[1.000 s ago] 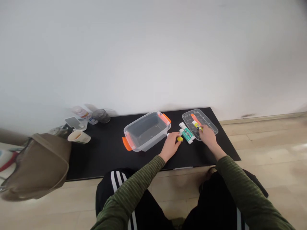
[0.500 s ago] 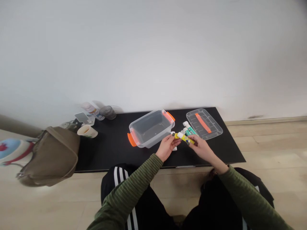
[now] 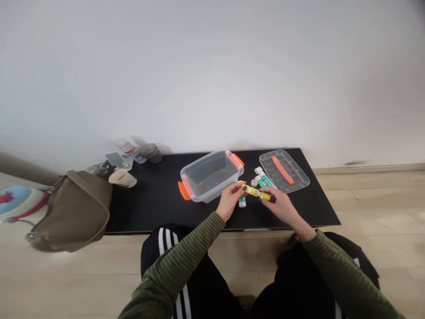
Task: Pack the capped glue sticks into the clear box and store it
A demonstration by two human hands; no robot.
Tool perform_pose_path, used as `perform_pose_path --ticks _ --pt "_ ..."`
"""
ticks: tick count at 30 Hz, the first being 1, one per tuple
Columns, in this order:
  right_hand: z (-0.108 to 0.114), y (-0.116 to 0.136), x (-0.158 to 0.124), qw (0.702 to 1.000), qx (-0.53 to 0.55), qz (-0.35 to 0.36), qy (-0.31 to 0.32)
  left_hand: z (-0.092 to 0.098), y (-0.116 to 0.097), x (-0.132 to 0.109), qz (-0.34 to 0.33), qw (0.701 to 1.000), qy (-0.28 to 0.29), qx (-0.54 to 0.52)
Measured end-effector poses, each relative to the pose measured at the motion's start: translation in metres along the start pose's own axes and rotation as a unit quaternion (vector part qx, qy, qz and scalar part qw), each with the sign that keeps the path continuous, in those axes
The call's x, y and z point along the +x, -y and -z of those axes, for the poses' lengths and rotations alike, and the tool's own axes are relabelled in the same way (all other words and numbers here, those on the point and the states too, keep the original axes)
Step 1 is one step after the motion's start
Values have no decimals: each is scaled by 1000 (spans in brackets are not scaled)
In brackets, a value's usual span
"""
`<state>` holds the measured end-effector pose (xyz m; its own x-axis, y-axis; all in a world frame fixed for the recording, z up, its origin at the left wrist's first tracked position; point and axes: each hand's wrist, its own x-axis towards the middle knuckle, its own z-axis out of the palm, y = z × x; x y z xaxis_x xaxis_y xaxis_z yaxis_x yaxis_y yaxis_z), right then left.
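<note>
Black table [image 3: 149,212] spans the area in front of you, with both your hands over its near side. Well left of your hands, a brown bag [image 3: 73,212] sits against the table's left end, overlapping its edge. Just ahead and left of your left hand stands a clear plastic box [image 3: 210,177] with orange clips; its interior shows nothing inside. Ahead and right of your right hand lies its clear lid [image 3: 283,170], with an orange strip on top. Farther left, beyond the box, note a paper cup [image 3: 121,178], a dark tumbler [image 3: 150,153] and a small bottle [image 3: 125,147].

Your left hand [image 3: 229,200] is partly closed, with its fingertips [image 3: 245,188] pinching one end of a yellow glue stick [image 3: 255,192]. Your right hand [image 3: 278,206] is also partly closed and grips the other end, so the stick lies roughly level between your hands, above the table. A teal glue stick [image 3: 265,180] lies just ahead of the yellow one, between your right hand and the lid. A second teal stick [image 3: 242,202] lies directly beside your left hand, partly hidden by it. A small white cap [image 3: 254,182] rests just beyond the yellow stick.
</note>
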<state>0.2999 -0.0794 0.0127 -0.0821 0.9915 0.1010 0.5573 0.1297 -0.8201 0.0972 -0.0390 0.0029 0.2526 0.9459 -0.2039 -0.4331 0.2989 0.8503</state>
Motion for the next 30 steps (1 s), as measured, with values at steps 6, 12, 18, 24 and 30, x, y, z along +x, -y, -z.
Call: perform_pose_path --ticks 6,12,18,24,30 --pt "-1 1 -1 1000 6 -8 -4 2 1 0 -3 1000 7 12" --pt "-4 1 -2 999 29 -24 11 1 -1 -3 10 1000 20 3" --pt "-7 -2 -2 998 41 -32 21 3 1 -3 16 999 27 14" --pt "-10 -5 -2 980 156 -73 97 7 3 -4 12 998 43 52" --pt "-19 1 -3 973 79 -87 197 3 6 -5 -59 969 62 231"
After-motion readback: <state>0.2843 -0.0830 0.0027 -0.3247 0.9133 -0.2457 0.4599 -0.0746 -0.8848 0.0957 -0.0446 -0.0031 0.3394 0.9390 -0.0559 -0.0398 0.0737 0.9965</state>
